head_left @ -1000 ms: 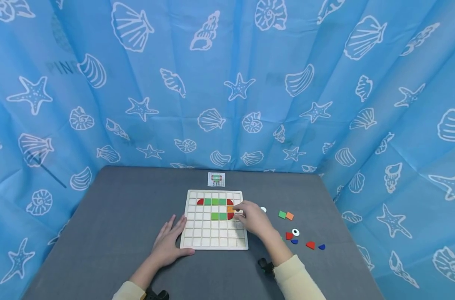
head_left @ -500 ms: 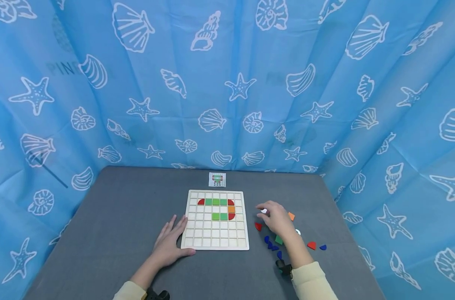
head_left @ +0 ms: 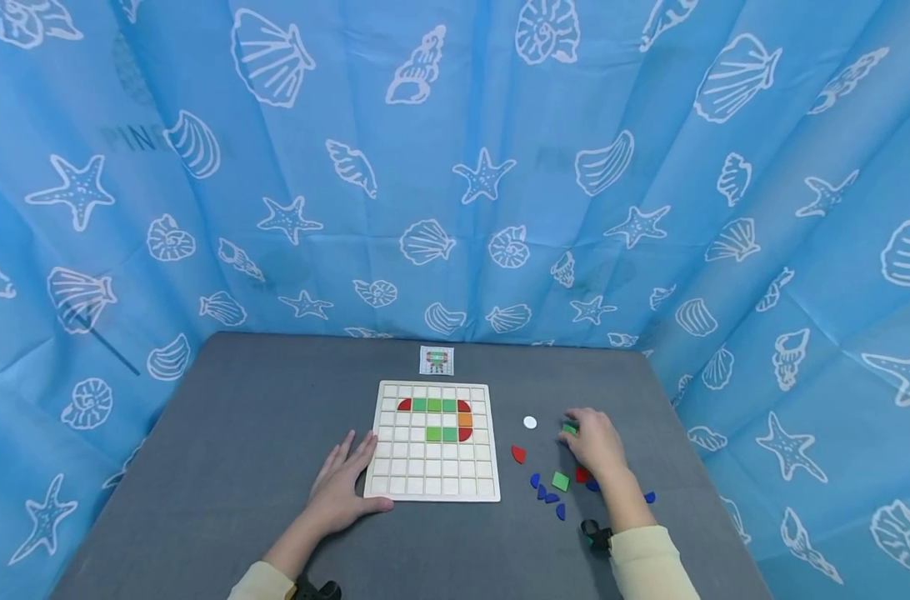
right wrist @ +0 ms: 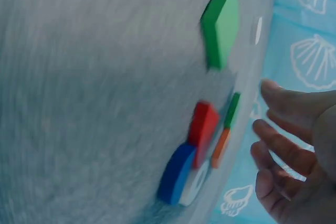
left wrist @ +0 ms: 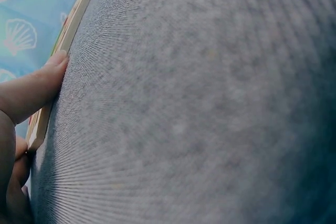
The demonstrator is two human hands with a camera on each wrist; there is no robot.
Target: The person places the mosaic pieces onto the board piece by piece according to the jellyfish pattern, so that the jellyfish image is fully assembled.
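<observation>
Currently, the left hand (head_left: pixel 340 497) lies flat on the table (head_left: pixel 222 467), fingers straight and slightly apart, touching the lower left edge of the wooden grid board (head_left: pixel 434 441). The board holds eight tiles: three green squares and two red quarter-rounds in the second row, one orange square below the right end, then two green squares and one red quarter-round in the fourth row.

The right hand (head_left: pixel 596 444) hovers over the loose pieces to the right of the board. Its fingers (right wrist: pixel 286 150) are relaxed and apart, holding nothing; the fingertips are just beside a small green square (head_left: pixel 569 428). Near the hand lie one white disc (head_left: pixel 529 422), one red piece (head_left: pixel 517 454), a second green square (head_left: pixel 560 481) and several small blue pieces (head_left: pixel 547 493); an exact count cannot be told, since the hand covers some. One pattern card (head_left: pixel 436 360) lies beyond the board's far edge.
</observation>
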